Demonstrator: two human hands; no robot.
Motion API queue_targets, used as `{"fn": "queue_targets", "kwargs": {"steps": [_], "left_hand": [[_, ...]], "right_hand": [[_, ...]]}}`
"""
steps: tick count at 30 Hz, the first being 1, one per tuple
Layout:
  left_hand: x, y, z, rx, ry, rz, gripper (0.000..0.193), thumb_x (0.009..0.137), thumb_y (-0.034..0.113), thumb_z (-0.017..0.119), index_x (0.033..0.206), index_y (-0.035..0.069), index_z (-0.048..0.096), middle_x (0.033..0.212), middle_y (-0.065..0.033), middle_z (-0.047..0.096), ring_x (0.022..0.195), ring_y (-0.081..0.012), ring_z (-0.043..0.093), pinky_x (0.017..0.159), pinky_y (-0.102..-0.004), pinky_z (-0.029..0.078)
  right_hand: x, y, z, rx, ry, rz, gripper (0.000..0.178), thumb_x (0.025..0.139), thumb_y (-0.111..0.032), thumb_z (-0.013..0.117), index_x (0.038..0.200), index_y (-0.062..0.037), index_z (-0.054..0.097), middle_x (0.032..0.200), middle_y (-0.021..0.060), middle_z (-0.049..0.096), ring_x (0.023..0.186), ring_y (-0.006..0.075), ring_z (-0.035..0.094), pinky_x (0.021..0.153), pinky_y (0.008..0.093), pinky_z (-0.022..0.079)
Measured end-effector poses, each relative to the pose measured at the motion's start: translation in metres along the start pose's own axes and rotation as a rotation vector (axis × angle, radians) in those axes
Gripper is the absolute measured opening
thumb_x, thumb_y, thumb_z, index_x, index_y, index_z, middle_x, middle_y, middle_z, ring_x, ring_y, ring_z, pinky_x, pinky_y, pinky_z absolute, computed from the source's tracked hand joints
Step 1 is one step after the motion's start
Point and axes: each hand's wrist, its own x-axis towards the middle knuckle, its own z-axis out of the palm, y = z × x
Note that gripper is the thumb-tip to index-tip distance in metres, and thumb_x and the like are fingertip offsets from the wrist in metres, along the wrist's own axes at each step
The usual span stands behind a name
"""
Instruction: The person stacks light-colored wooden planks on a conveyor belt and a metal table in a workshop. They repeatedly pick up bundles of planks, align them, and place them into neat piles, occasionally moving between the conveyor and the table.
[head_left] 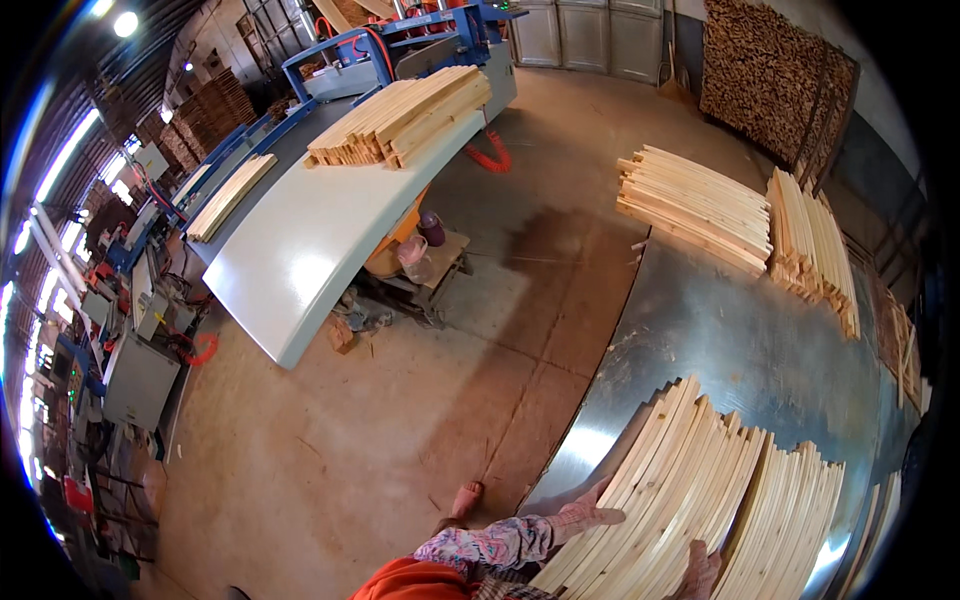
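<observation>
A bundle of pale wooden strips (665, 470) lies lengthwise in front of me on a metal-topped table (690, 320). My left hand (585, 512), in a pinkish glove under a flower-patterned sleeve, grips the bundle's left edge. Its thumb lies over the top and its fingers run along the side. My right hand (697, 572) is at the bundle's right edge, by the gap to a second bundle of strips (790, 510). The fingertips of that hand reach down between the bundles and are partly hidden. The strips' ends stand unevenly at the far side.
Two more stacks of strips (695, 205) (810, 240) sit at the table's far end. Left across the floor, a machine's pale curved table (290, 235) bears a strip pile (400, 115). Beneath it stands a small wooden stand (445, 270) with containers. A tall wood stack (775, 80) is at the back right.
</observation>
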Motion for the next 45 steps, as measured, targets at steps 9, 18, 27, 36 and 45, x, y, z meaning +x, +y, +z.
{"fn": "queue_targets", "kwargs": {"steps": [9,18,27,36,45], "left_hand": [[-0.064,0.055,-0.06,-0.046,0.023,0.165,0.11,0.083,0.025,0.085,0.165,0.01,0.014,0.156,-0.0122,0.044,0.141,-0.0212,0.044,0.114,-0.0355,0.038],[-0.245,0.147,-0.219,-0.213,0.162,0.581,0.114,0.084,0.026,0.084,0.166,0.007,0.006,0.16,-0.0132,0.039,0.145,-0.0204,0.038,0.118,-0.0351,0.034],[-0.459,0.163,-0.408,-0.201,0.406,0.917,0.118,0.086,0.028,0.082,0.166,0.01,-0.002,0.161,-0.0134,0.037,0.145,-0.0195,0.034,0.12,-0.034,0.029],[-0.56,0.151,-0.533,-0.176,0.733,0.885,0.114,0.086,0.022,0.079,0.167,0.014,-0.001,0.153,-0.0125,0.046,0.138,-0.0199,0.042,0.116,-0.0312,0.032],[-0.523,0.179,-0.636,-0.161,0.696,0.676,0.112,0.081,0.017,0.077,0.167,0.012,0.005,0.14,-0.0155,0.057,0.127,-0.024,0.053,0.11,-0.0326,0.041]], "right_hand": [[-0.032,-0.094,0.072,-0.165,-0.093,-0.144,0.041,0.101,-0.04,0.058,0.126,-0.0083,0.066,0.108,0.0167,0.071,0.088,0.0349,0.064,0.082,0.0465,0.052],[-0.134,-0.269,0.258,-0.357,-0.378,-0.471,0.044,0.101,-0.042,0.058,0.126,-0.008,0.067,0.112,0.0171,0.071,0.094,0.0356,0.064,0.086,0.0454,0.051],[-0.315,-0.383,0.507,-0.53,-0.741,-0.755,0.046,0.1,-0.045,0.058,0.126,-0.0076,0.068,0.115,0.0176,0.071,0.1,0.0364,0.063,0.09,0.0443,0.05],[-0.411,-0.41,0.655,-0.552,-0.932,-0.857,0.049,0.1,-0.047,0.058,0.127,-0.0073,0.069,0.119,0.018,0.07,0.106,0.0372,0.062,0.095,0.0433,0.049],[-0.411,-0.429,0.718,-0.593,-0.925,-0.865,0.052,0.1,-0.05,0.058,0.127,-0.007,0.07,0.122,0.0185,0.07,0.111,0.038,0.061,0.099,0.0422,0.047]]}}
